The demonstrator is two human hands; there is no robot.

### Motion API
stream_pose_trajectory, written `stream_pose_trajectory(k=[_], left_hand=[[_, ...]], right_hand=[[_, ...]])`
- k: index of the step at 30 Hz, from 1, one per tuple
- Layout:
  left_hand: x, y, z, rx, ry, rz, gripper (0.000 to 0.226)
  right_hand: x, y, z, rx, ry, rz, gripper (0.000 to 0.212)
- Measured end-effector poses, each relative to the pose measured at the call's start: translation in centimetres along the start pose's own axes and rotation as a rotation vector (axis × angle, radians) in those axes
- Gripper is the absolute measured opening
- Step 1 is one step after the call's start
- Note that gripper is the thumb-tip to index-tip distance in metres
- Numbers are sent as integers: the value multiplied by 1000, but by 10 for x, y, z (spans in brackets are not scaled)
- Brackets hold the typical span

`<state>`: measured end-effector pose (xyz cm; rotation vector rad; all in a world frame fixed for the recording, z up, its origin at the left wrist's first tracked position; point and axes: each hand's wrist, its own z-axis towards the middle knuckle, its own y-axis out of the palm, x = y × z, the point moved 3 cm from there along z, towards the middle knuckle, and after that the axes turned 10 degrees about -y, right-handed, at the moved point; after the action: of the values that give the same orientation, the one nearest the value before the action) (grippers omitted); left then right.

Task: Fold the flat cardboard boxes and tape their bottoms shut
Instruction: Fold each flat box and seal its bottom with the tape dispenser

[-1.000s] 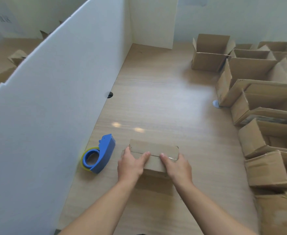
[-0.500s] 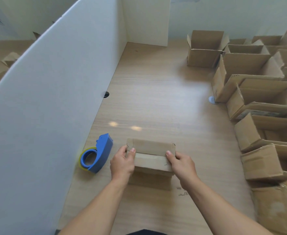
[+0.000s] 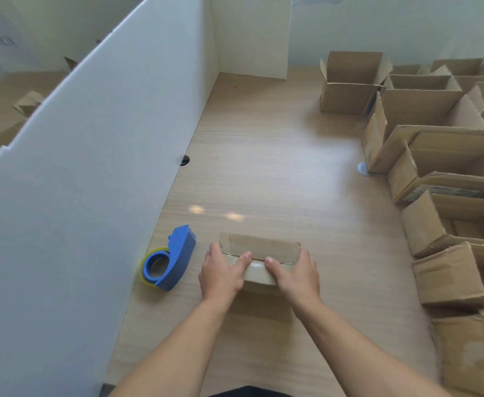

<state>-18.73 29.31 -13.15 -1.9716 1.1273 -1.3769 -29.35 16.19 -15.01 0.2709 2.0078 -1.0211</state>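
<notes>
- Left hand [image 3: 223, 275]: thumb stretched inward along the top of the box [image 3: 259, 247], tip near the middle; the other fingers [image 3: 215, 253] curl over the box's left end and grip it.
- Right hand [image 3: 295, 277]: mirror pose, with the thumb tip near the middle and the rest of the hand wrapped round the right end. The two thumb tips are close together but not touching.
- Both thumbs press on a glossy strip of tape [image 3: 256, 265] along the flap seam on the near half of the top face.
- Change: half a second ago the hands sat out at the box's two ends with thumbs on the outer corners. Now the thumbs are back at the centre, much as a second ago. This reads as rubbing the tape down, out and back.
- The box hasn't shifted. It sits bottom-up on the counter [image 3: 263, 167], near the front edge, just in front of the person.
- Judgement: the bottom of this box is already taped and is being smoothed, so it's nearly done. Next would likely be flip it and set it aside.
- Blue tape dispenser [image 3: 172, 259] lies on the counter just left of the left hand, untouched, beside the white partition [image 3: 92, 167].
- Folded boxes [image 3: 441, 224] are stacked along the right side, well apart from the hands.
</notes>
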Motion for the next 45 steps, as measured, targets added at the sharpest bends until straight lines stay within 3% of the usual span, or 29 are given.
stream_pose_trajectory(k=[5,9,14,18,21,24,26,28,31,34,40,42,45], left_hand=[[-12,-14,12,-13,54,-112,32],[-24,-21,23,-165,-1,-302,24],[-19,-36,12,-249,53,-422,35],[1,-39,-11,-314,107,-669,15],[3,-37,-13,-341,74,-823,40],[8,-37,-12,-407,44,-752,62],[13,-35,-9,-486,62,-662,50],[18,-34,-10,-573,101,-589,40],[22,-37,-11,-546,144,-531,52],[21,-36,-8,-497,158,-517,46],[5,-29,-5,-487,162,-431,20],[1,-27,-1,-441,117,-417,11],[3,-25,4,-315,47,-350,30]], right_hand=[[8,-10,0,10,-41,161,16],[23,-18,3,-77,5,319,27],[24,-35,-1,-186,66,627,31],[15,-54,-2,-81,35,838,31],[16,-62,5,0,96,928,24],[20,-64,12,-1,91,904,27],[22,-66,17,5,70,886,50],[20,-67,18,-39,45,865,58],[14,-73,17,-127,-49,774,38],[13,-78,16,-108,-92,711,62],[20,-79,15,-20,-219,368,25],[21,-77,16,-3,-229,289,20],[10,-73,17,0,-220,118,35]])
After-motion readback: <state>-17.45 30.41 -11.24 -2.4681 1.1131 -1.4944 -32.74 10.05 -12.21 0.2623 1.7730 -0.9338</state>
